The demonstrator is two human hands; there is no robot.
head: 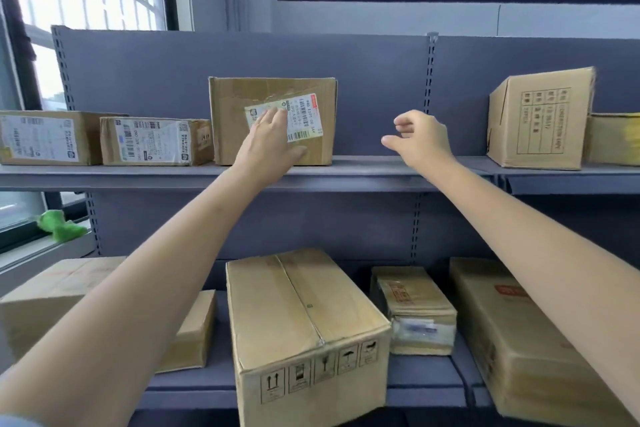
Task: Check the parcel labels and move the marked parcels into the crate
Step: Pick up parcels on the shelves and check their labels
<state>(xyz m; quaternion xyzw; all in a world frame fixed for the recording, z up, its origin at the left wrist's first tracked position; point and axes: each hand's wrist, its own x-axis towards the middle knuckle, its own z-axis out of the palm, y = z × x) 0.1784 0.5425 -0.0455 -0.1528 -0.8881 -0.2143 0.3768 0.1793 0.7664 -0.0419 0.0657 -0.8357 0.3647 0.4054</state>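
A brown cardboard parcel (235, 114) with a white barcode label (304, 118) stands on the upper shelf (374, 170). My left hand (270, 142) lies flat against its front face, fingers straight over the label's left half. My right hand (419, 137) hovers in the air to the right of that parcel, fingers loosely curled, holding nothing. Two flatter labelled parcels, one (152, 142) and the other (45, 137), sit to the left on the same shelf. No crate is in view.
A printed carton (540, 118) stands at the upper shelf's right end, a yellow-edged box (613, 139) beside it. The lower shelf holds a large taped carton (304, 322), a small taped parcel (415, 308), a long box (526, 340) and boxes at left (48, 295). A window is at left.
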